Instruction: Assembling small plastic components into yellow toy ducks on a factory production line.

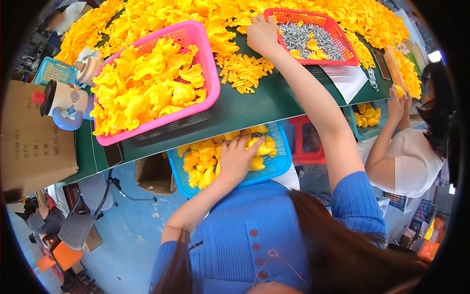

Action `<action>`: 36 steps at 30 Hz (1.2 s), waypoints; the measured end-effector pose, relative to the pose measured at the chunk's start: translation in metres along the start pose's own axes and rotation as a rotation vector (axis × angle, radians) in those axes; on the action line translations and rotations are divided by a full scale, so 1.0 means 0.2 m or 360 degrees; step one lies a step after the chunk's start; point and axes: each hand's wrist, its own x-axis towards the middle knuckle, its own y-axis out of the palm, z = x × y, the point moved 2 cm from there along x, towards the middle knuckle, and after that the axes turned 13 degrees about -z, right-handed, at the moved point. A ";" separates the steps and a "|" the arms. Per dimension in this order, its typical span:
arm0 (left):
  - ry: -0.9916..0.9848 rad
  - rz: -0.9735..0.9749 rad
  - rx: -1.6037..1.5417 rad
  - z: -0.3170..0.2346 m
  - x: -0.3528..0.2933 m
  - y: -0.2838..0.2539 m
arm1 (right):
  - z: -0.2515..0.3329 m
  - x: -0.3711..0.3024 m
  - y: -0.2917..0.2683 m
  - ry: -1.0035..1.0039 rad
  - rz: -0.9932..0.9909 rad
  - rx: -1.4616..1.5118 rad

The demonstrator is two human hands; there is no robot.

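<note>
- Nearest the camera is the person's own blue ribbed top [254, 235], buttoned down the front, with long dark hair [338, 245] falling over the right shoulder.
- The left hand [235, 159] lies palm down in a blue basket [281, 164] that rests on the lap below the table edge. Its fingers are spread and curled over the yellow plastic pieces [203, 164] inside; whether any piece is actually gripped cannot be told.
- The right hand [262, 34] is stretched far across the dark green table [254, 105] to the near left corner of a red basket [338, 41]. The fingers are bent together against the rim; what they pinch, if anything, is hidden.
- The red basket holds small silvery metal parts [308, 36] and a few yellow pieces.
- A pink basket [196, 36] heaped with larger yellow mouldings [147, 88] sits left of the reaching arm.
- Loose yellow parts [245, 71] lie piled between the two baskets and in a broad heap [205, 12] along the table's far side.
- At the left edge stand a white and blue cup with a red knob [66, 105], a cardboard box [32, 137] and a small light-blue basket [54, 71].
- On the right, another person in a white top [416, 161] holds a yellow piece [400, 91] above another blue basket [367, 117].
</note>
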 end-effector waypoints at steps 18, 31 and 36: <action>-0.1280 -0.0676 -0.2688 0.04 0.29 -0.28 | 0.23 -0.30 -0.85 0.0350 -0.0177 0.1603; -0.1412 -0.0358 -0.3234 0.09 0.27 -0.23 | 0.04 -0.53 -0.56 0.1018 -0.0147 0.1501; -0.1423 -0.0154 -0.3544 0.10 0.25 -0.23 | 0.01 -0.56 -0.41 0.0985 -0.0167 0.1053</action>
